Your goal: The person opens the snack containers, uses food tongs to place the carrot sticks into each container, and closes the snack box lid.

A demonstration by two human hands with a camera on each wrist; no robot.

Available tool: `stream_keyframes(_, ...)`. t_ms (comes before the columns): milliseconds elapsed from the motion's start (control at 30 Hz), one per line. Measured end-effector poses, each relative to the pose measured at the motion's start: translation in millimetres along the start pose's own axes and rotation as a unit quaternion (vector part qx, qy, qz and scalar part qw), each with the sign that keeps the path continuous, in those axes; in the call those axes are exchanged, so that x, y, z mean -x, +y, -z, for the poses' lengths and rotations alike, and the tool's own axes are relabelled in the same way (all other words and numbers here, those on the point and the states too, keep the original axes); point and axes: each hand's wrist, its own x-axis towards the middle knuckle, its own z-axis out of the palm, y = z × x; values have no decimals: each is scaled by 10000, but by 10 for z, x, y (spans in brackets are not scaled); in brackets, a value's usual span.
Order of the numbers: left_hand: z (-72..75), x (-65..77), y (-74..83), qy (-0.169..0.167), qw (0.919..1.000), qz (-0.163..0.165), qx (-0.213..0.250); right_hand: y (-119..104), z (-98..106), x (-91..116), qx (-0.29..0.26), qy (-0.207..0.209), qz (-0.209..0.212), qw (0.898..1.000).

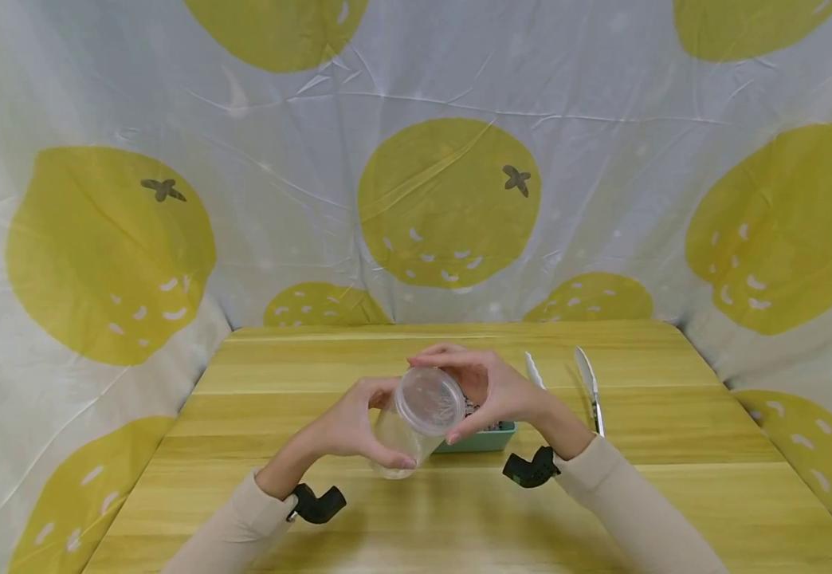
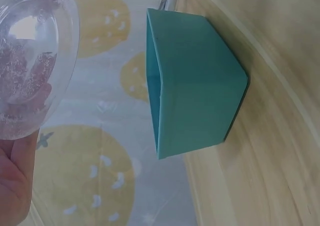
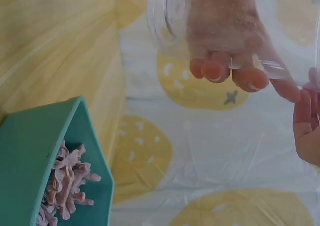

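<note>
A clear plastic jar [image 1: 396, 438] is held tilted in the air above the table, its round lid [image 1: 430, 401] facing up and to the right. My left hand [image 1: 355, 422] grips the jar's body, thumb across the near side; in the right wrist view its fingers show through the clear wall. Around the lid's rim my right hand [image 1: 495, 391] is curled, with the thumb on the near edge and fingers on the far one. Behind the hands stands a green box [image 1: 476, 441], partly hidden, holding pinkish-grey twisted pieces [image 3: 67, 181]. No contents are visible in the jar.
What look like metal tongs [image 1: 587, 375] lie right of the box, partly covered by my right forearm. The wooden table [image 1: 280, 359] ends at a lemon-print cloth [image 1: 452, 199] hanging behind and at both sides.
</note>
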Motion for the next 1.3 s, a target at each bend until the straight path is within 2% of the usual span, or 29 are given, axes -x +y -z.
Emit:
stream_keyframes(100, 10, -2, 2, 116, 9999, -54, -17, 12, -19, 2, -176, 183, 283, 9993)
stream_keyframes(267, 22, -6, 36, 388, 9992, 43, -75, 15, -109, 14, -168, 886, 677, 9936)
stream_keyframes(467, 0, -8, 54, 642, 9972, 285, -261, -3, -278, -2, 448, 1598, 539, 9847)
stream_keyframes(600, -18, -12, 72, 760, 9961, 323, -321, -8, -333, -31, 579, 1899, 410, 9792)
stream_keyframes(700, -20, -8, 86, 733, 9963, 335, -304, -24, -297, -37, 597, 1753, 306, 9822)
stream_keyframes(867, -24, -5, 114, 554, 9975, 361, -244, -32, -120, -31, 351, 921, 27, 9951)
stream_keyframes(1000, -41, -3, 116, 531, 9977, 374, -211, -7, -34, -65, 45, 486, -9, 9988)
stream_keyframes(1167, -46, 6, 105, 577, 9975, 354, -194, 39, -7, -78, -141, 345, 106, 9992)
stream_keyframes(1300, -28, 3, 108, 728, 9963, 375, -255, 54, -20, -52, -99, 622, 347, 9974)
